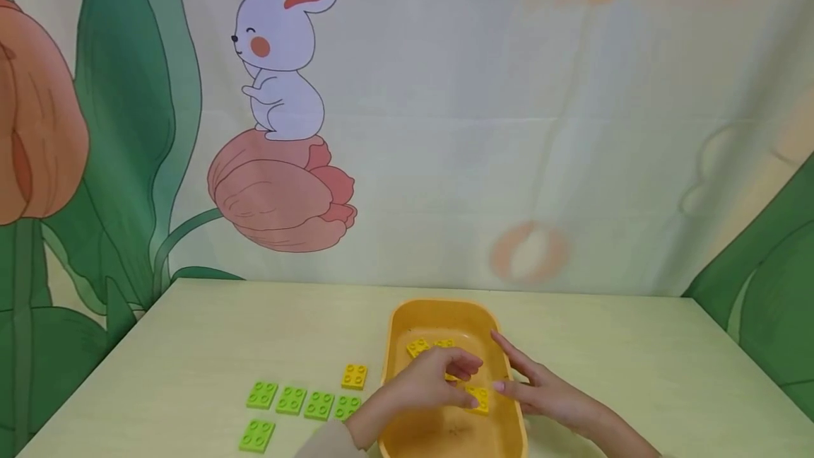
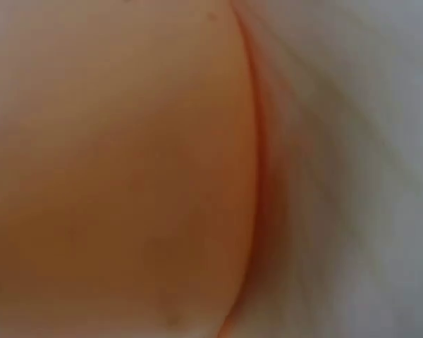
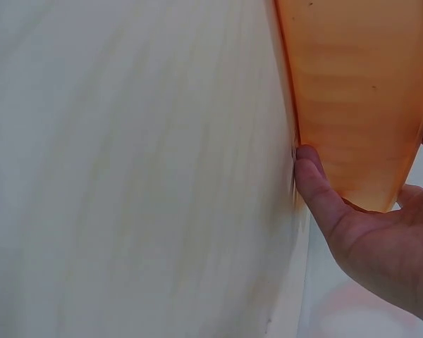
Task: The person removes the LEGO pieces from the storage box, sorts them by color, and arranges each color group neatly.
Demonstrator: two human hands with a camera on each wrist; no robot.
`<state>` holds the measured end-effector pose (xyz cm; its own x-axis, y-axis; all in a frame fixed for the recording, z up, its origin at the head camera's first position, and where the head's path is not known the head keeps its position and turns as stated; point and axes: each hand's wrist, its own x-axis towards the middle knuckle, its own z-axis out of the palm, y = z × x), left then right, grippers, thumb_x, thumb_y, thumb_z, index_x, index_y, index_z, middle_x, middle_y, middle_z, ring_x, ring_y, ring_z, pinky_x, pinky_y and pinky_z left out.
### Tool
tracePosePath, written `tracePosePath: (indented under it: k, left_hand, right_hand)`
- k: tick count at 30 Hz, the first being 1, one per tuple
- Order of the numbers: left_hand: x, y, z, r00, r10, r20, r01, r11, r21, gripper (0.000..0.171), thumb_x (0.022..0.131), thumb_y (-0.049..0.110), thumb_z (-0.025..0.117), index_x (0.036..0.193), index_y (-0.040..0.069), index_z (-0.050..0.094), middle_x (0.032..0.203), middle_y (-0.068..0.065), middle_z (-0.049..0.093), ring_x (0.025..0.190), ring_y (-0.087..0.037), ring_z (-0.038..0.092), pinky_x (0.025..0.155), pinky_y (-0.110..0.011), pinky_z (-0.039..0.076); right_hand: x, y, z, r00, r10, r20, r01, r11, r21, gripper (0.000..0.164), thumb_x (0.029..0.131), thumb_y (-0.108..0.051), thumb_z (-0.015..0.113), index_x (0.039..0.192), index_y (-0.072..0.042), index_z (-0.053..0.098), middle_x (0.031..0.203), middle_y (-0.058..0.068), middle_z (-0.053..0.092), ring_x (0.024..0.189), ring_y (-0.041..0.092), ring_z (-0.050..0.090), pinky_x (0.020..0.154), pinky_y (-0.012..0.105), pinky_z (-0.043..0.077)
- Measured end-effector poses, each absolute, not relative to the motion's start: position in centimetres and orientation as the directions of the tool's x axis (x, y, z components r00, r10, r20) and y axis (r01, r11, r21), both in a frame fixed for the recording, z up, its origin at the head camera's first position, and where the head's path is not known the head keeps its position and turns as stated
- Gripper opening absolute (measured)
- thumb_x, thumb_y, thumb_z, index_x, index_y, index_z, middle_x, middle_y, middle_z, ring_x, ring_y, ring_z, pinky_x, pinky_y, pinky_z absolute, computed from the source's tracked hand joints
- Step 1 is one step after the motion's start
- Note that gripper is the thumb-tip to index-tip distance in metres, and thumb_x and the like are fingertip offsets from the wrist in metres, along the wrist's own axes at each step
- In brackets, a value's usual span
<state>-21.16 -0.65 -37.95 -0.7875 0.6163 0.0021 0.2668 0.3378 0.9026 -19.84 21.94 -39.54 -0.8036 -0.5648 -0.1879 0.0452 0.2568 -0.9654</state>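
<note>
A yellow-orange plastic bin (image 1: 407, 437) stands on the table with several yellow toy bricks (image 1: 417, 348) in it. My left hand (image 1: 426, 380) reaches in over its left wall. Its thumb lies at a yellow brick (image 1: 481, 403) near the right wall, while the other fingers are loosely bent and apart from the thumb. At that right wall my right hand (image 1: 553, 394) holds the bin, thumb at the rim and index finger stretched along it. In the right wrist view, the right hand (image 3: 381, 239) spans the bin wall (image 3: 366, 91). The left wrist view shows only the bin wall (image 2: 127, 169), close up.
Left of the bin, green bricks (image 1: 291, 399) lie in a row, with another green brick (image 1: 257, 436) in front. One yellow brick (image 1: 353, 376) lies behind the row's right end. A printed curtain (image 1: 432, 126) hangs behind the pale table (image 1: 636, 359).
</note>
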Motion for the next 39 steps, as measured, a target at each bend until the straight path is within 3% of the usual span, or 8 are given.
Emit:
tracePosePath:
  k: [13,22,30,35,39]
  left_hand:
    - [-21.5,0.4,-38.2,-0.753,0.642,-0.144,0.312,0.541,0.781,0.04,0.075,0.009,0.073,0.113,0.003,0.061,0.108,-0.002,0.063,0.097,-0.012,0.057,0.086,-0.025,0.044]
    - [-21.3,0.9,-38.9,-0.697,0.7,-0.155,0.484,0.619,0.619,0.036,0.073,0.013,0.075,0.106,0.004,0.064,0.091,0.005,0.064,0.079,0.0,0.051,0.079,-0.017,0.044]
    - [-20.9,1.3,-38.5,-0.679,0.72,-0.145,0.602,0.659,0.452,0.032,0.073,0.02,0.077,0.099,0.007,0.064,0.081,0.008,0.056,0.071,-0.001,0.045,0.073,-0.015,0.041]
    - [-20.7,1.4,-38.4,-0.679,0.72,-0.143,0.613,0.663,0.429,0.03,0.072,0.019,0.077,0.097,0.008,0.065,0.082,0.008,0.059,0.072,0.0,0.047,0.074,-0.015,0.042]
    - [-20.6,1.2,-38.4,-0.691,0.712,-0.124,0.584,0.651,0.484,0.032,0.07,0.018,0.077,0.098,0.008,0.066,0.081,0.009,0.058,0.071,0.0,0.046,0.073,-0.014,0.042]
  right_hand:
    - [-19.8,21.8,-39.4,-0.793,-0.581,-0.181,0.045,0.24,-0.97,0.07,0.097,-0.022,0.043,0.147,-0.022,-0.005,0.146,0.03,-0.01,0.119,0.036,0.044,0.086,0.046,0.046]
    - [-19.7,21.8,-39.6,-0.803,-0.562,-0.199,0.068,0.245,-0.967,0.07,0.096,-0.023,0.045,0.147,-0.022,-0.003,0.146,0.029,-0.009,0.118,0.031,0.046,0.086,0.043,0.047]
    - [-19.8,21.9,-39.6,-0.801,-0.567,-0.194,0.064,0.242,-0.968,0.069,0.096,-0.023,0.044,0.147,-0.022,-0.003,0.147,0.028,-0.009,0.119,0.031,0.046,0.086,0.044,0.047]
    - [-19.8,21.8,-39.7,-0.807,-0.557,-0.197,0.065,0.248,-0.967,0.07,0.096,-0.023,0.045,0.147,-0.022,-0.003,0.147,0.028,-0.007,0.12,0.032,0.043,0.086,0.044,0.047]
    - [-19.8,21.8,-39.7,-0.805,-0.558,-0.202,0.07,0.248,-0.966,0.069,0.096,-0.024,0.044,0.147,-0.022,-0.003,0.147,0.028,-0.008,0.119,0.032,0.045,0.086,0.045,0.046]
